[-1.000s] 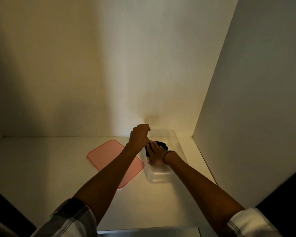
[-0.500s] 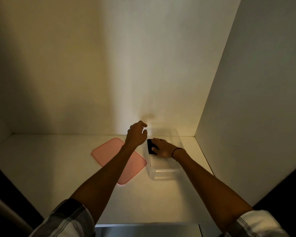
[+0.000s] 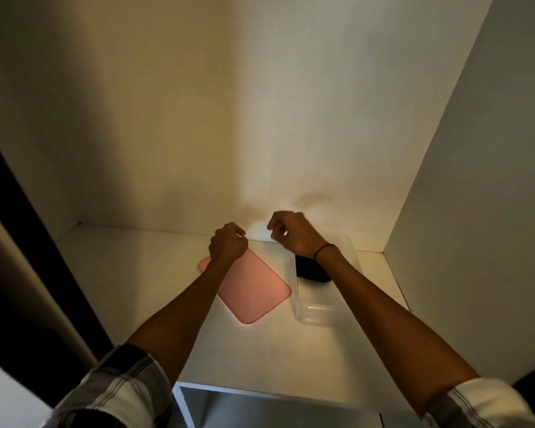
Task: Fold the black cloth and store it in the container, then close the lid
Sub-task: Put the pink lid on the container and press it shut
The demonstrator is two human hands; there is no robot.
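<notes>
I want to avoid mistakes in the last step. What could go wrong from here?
1. The black cloth sits bunched at the far end of the clear container; if it stands proud, the lid may not seat.
2. The pink lid lies flat on the shelf, so its edge may be hard to lift.

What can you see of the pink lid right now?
The flat pink plastic lid is a rounded rectangle with a thin raised rim, lying flat and askew on the white shelf, off the clear plastic container and left of it. The left hand and forearm hang over its far corner; contact cannot be told.
</notes>
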